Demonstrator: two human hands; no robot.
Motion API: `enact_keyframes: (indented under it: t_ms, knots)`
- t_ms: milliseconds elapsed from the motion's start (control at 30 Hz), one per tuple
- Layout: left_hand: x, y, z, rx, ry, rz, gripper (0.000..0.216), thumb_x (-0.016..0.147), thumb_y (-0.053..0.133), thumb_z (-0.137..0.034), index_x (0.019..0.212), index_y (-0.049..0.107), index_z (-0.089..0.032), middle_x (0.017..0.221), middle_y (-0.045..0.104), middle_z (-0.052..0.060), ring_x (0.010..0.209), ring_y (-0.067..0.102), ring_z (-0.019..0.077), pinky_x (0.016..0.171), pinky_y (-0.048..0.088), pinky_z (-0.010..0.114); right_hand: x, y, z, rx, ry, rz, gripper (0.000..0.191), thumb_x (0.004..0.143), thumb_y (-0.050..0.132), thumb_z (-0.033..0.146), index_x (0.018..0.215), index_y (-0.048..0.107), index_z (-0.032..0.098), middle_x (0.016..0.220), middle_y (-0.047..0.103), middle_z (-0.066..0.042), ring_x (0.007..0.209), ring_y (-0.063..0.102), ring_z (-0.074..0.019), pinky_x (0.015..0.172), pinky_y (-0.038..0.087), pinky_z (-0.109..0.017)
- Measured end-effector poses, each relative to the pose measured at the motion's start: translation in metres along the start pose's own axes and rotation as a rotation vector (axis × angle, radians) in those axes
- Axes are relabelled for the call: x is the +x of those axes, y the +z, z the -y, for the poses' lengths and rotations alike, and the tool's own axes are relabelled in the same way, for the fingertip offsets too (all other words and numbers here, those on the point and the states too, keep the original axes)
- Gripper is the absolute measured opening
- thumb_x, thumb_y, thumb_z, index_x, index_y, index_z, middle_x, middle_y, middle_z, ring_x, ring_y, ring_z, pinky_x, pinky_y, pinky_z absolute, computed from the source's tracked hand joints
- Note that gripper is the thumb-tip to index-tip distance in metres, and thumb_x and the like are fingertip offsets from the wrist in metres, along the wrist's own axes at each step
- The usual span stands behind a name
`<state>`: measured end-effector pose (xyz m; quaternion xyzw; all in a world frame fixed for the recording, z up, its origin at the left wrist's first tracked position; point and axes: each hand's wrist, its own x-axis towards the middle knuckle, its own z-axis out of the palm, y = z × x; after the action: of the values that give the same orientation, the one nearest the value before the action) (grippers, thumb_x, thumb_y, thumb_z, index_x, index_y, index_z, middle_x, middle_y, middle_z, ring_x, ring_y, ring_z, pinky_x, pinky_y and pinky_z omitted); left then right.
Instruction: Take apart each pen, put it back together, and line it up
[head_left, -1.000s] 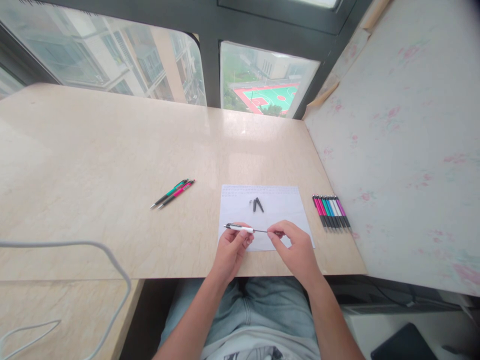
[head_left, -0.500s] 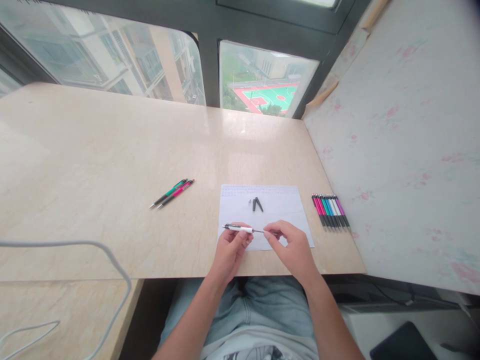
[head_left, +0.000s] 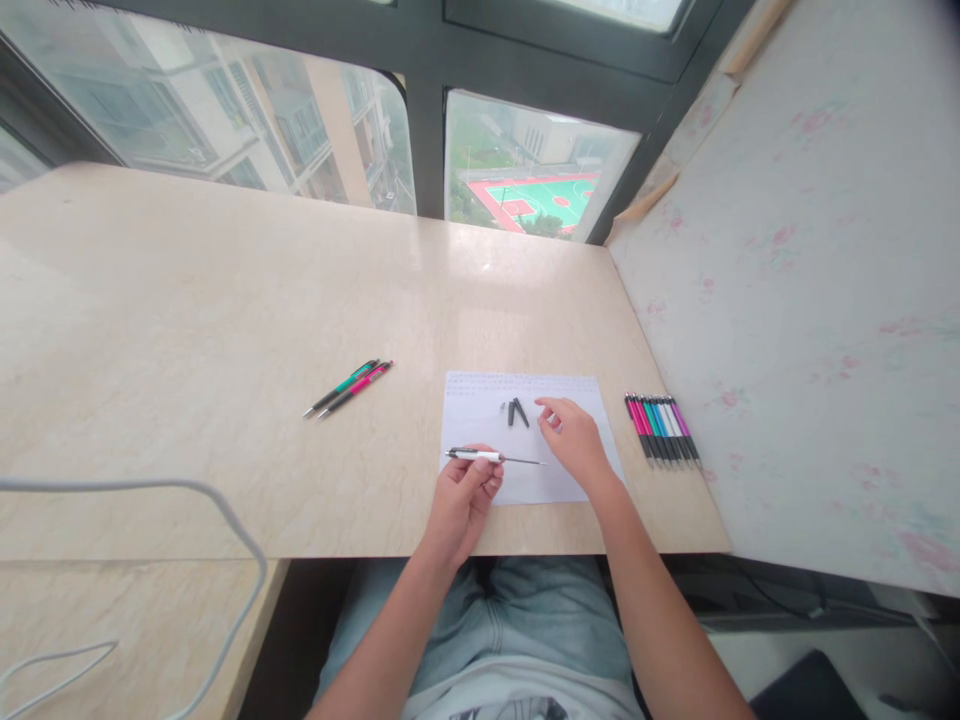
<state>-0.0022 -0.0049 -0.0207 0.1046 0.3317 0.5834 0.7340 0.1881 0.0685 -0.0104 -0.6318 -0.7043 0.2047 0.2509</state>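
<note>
My left hand is closed around a white pen barrel with a black clip end, held level above the paper. A thin dark refill sticks out of its right end, bare along its length. My right hand holds nothing; its fingers are apart beside two black pen parts lying on the paper. Just left of these parts sits a tiny silvery piece. Beneath everything is a white sheet of paper with rows of faint writing along its top.
A green pen and a pink pen lie on the table to the left. Several coloured pens are lined up at the right, near the flowered wall. A white cable curves across the lower left.
My right hand has let go of the refill and moved up toward the black pen parts. My left hand keeps the white barrel in nearly the same place.
</note>
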Motion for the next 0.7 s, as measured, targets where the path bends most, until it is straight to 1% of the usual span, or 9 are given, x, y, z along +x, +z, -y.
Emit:
enact_keyframes:
  t_ms: [67,133,267,367,567,700]
  knots:
    - [-0.001,0.000,0.000,0.005,-0.005,0.002,0.023,0.074,0.083,-0.027,0.090,0.072,-0.014,0.085,0.070,0.005,0.071,0.061,0.0088,0.070,0.050,0.022,0.009,0.005,-0.002,-0.029,-0.025,0.044,0.038,0.083,0.053,0.016,0.119,0.067,0.019,0.091,0.068,-0.005,0.069,0.058,-0.0151,0.076,0.048,-0.032]
    - [-0.002,0.001,0.000,0.006,-0.014,-0.003,0.024,0.073,0.083,-0.026,0.090,0.072,-0.014,0.085,0.070,0.004,0.071,0.062,0.0088,0.071,0.050,0.022,0.015,0.007,-0.001,-0.051,-0.040,0.086,0.041,0.082,0.055,0.015,0.121,0.067,0.020,0.088,0.067,-0.004,0.069,0.057,-0.0149,0.075,0.047,-0.030]
    - [-0.003,0.003,-0.002,-0.001,-0.030,-0.013,0.023,0.073,0.083,-0.025,0.090,0.072,-0.014,0.084,0.070,0.005,0.072,0.063,0.0096,0.071,0.050,0.022,0.020,0.008,0.000,-0.054,-0.054,0.136,0.039,0.081,0.054,0.012,0.114,0.071,0.022,0.083,0.066,-0.002,0.069,0.056,-0.0152,0.074,0.046,-0.029]
    - [-0.004,0.005,-0.003,-0.001,-0.033,-0.010,0.022,0.074,0.083,-0.025,0.089,0.072,-0.013,0.084,0.070,0.005,0.071,0.062,0.0093,0.071,0.050,0.022,0.022,0.008,0.000,-0.051,-0.052,0.155,0.035,0.081,0.056,0.013,0.110,0.072,0.023,0.082,0.066,-0.002,0.071,0.057,-0.0159,0.074,0.045,-0.029]
    - [-0.003,0.004,-0.001,0.002,-0.032,-0.003,0.022,0.074,0.082,-0.024,0.091,0.072,-0.014,0.084,0.070,0.005,0.071,0.062,0.0094,0.071,0.050,0.022,0.022,0.010,-0.001,-0.037,-0.029,0.136,0.027,0.082,0.055,0.015,0.102,0.073,0.022,0.081,0.066,-0.002,0.071,0.056,-0.0160,0.074,0.044,-0.029]
    - [-0.002,0.002,0.000,0.002,-0.029,0.005,0.021,0.075,0.082,-0.024,0.091,0.072,-0.014,0.085,0.070,0.005,0.072,0.063,0.0095,0.071,0.050,0.021,0.021,0.012,0.000,-0.014,-0.031,0.095,0.028,0.081,0.056,0.014,0.104,0.071,0.019,0.084,0.066,-0.002,0.069,0.056,-0.0149,0.074,0.045,-0.029]
